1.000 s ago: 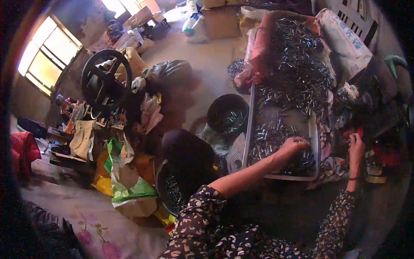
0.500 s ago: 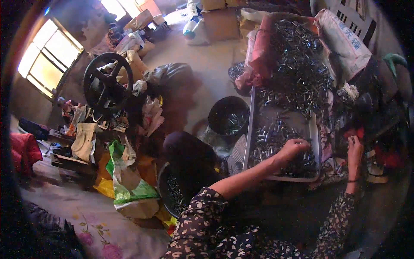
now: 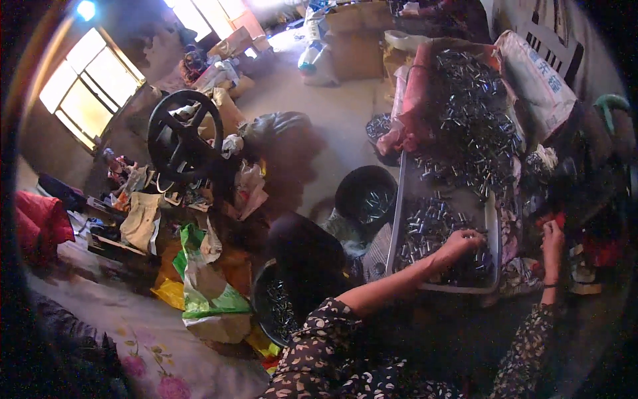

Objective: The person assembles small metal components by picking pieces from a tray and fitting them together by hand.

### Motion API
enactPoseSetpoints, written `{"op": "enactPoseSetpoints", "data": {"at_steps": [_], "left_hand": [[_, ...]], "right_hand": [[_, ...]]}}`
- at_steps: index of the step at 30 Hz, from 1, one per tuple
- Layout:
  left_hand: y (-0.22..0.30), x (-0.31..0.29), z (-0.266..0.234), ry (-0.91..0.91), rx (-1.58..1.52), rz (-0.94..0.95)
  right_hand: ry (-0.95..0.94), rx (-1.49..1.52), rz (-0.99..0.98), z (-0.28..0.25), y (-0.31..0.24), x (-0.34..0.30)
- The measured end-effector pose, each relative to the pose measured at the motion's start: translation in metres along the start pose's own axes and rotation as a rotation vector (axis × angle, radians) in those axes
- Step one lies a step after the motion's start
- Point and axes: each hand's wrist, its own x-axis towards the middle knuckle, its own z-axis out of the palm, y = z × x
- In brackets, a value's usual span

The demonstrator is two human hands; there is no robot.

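Small metal cylinders [image 3: 432, 223], dark and shiny, lie in a pale-rimmed tray [image 3: 497, 256] in front of me to the right. Over the near right part of this tray is my left hand [image 3: 460, 245]; its fingers are curled together, and whatever they hold is too small to name. Farther right, my right hand [image 3: 552, 241] is raised with its fingers pinched together beside a red part [image 3: 550, 219] on a dark machine [image 3: 565, 189]. What sits between those fingertips is hidden.
A heap of the same cylinders [image 3: 472, 113] spills from a red-edged sack [image 3: 417, 100] behind the tray. Left of the tray stands a dark bucket [image 3: 349, 193] with some cylinders inside. Another dark tub [image 3: 260, 292] is by my knee. A black steering-wheel-like handwheel [image 3: 154, 136] rises at left.
The whole view has shifted, so the scene sits lower and farther right. Both hands stay close to the same places, the left over the tray and the right beside the red part.
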Motion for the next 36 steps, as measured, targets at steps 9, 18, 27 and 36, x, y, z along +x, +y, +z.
{"op": "enactPoseSetpoints", "data": {"at_steps": [9,18,27,36], "left_hand": [[0.016,-0.011,0.007,0.009,-0.082,-0.003],[0.030,-0.024,0.005,-0.020,-0.039,-0.056],[0.021,-0.053,-0.020,0.099,0.121,0.026],[0.028,-0.061,-0.018,0.360,0.536,0.208]], "right_hand": [[-0.150,0.382,-0.012,-0.001,0.040,0.016],[0.292,0.217,-0.267,0.037,-0.028,-0.050],[0.158,0.477,-0.130,0.129,-0.106,-0.112],[0.212,0.525,-0.129,0.151,-0.109,-0.112]]}}
